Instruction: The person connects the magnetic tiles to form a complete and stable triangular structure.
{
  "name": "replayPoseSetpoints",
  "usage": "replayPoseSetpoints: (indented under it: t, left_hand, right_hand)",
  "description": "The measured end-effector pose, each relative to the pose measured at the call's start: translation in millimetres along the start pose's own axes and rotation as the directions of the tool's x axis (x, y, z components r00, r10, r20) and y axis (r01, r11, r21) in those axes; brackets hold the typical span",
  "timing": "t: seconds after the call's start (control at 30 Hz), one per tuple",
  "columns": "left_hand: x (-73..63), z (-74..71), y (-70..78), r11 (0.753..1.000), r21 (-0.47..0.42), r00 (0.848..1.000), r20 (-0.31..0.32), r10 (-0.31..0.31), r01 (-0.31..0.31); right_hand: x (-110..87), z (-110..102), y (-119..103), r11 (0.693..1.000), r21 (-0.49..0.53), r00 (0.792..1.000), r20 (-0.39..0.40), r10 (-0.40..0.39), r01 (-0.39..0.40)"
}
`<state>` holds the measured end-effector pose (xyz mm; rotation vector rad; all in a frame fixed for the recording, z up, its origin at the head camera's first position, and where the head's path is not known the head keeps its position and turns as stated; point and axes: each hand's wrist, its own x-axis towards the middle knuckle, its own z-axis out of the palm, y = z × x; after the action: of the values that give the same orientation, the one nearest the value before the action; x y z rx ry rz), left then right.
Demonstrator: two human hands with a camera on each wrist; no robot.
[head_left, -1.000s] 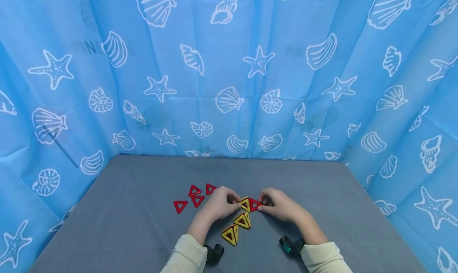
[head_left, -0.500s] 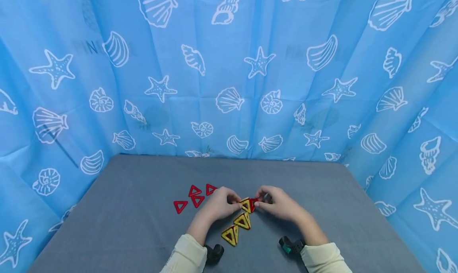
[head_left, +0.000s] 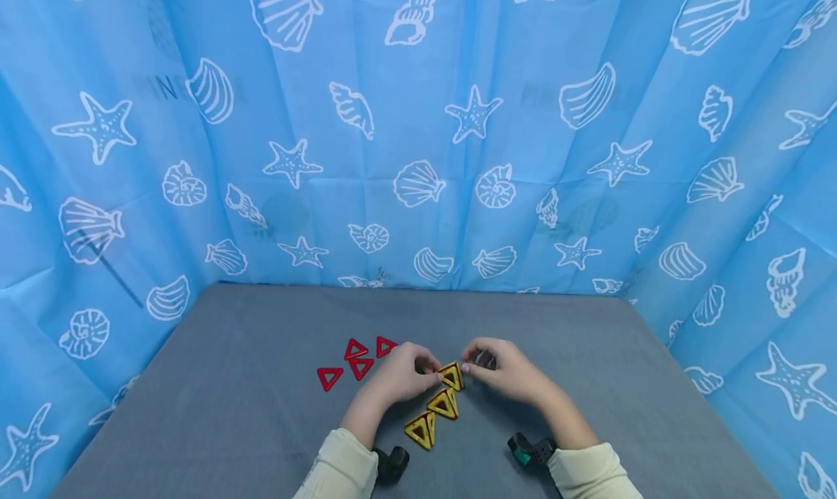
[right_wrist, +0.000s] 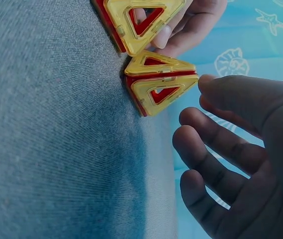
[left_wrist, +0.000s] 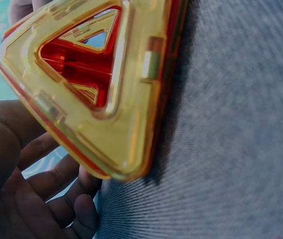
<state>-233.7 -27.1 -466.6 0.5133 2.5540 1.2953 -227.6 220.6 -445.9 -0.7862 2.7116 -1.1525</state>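
Observation:
A small pyramid of triangular magnetic tiles [head_left: 450, 376], yellow with red showing, stands on the grey table between both hands. My left hand [head_left: 407, 374] holds it at its left side; in the left wrist view its yellow face [left_wrist: 131, 144] fills the upper part, with fingers behind it. The thumb and index finger of my right hand [head_left: 502, 370] are at the pyramid's right side. In the right wrist view, the right thumb [right_wrist: 216, 89] touches its tip, while the other fingers curl loosely. The index fingertip is partly hidden there.
Two more yellow-and-red tile pyramids [head_left: 443, 404] [head_left: 421, 431] stand in a slanting row toward the person. Several flat red triangle tiles [head_left: 330, 377] lie left of the left hand. A blue shell-patterned curtain [head_left: 418, 216] hangs round the grey table [head_left: 261, 412].
The red tile pinched by my right hand has been tilted up and inward against the far pyramid. My right hand has shifted slightly left, while the left hand has stayed in place.

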Motion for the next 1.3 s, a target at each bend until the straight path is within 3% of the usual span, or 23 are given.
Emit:
replayPoseSetpoints:
  t: [0.67, 1.03, 1.3]
  left_hand:
    - [-13.4, -8.8, 3.3, 0.998, -0.026, 0.999, 0.002, 0.051, -0.051]
    - [-27.1, -49.9, -6.1, 0.993, -0.068, 0.994, -0.063, 0.089, -0.093]
    - [-44.7, -72.3, -27.4, 0.997, -0.062, 0.980, -0.198, 0.021, -0.034]
  right_hand:
    - [-5.0, 3.2, -3.9, 1.000, -0.013, 1.000, 0.020, -0.016, 0.017]
    - [7.2, 7.3, -16.8, 0.996, -0.025, 0.996, -0.018, -0.083, 0.083]
    - [30.6, 15.8, -51.7, 0.992, 0.028, 0.992, -0.043, -0.120, 0.121]
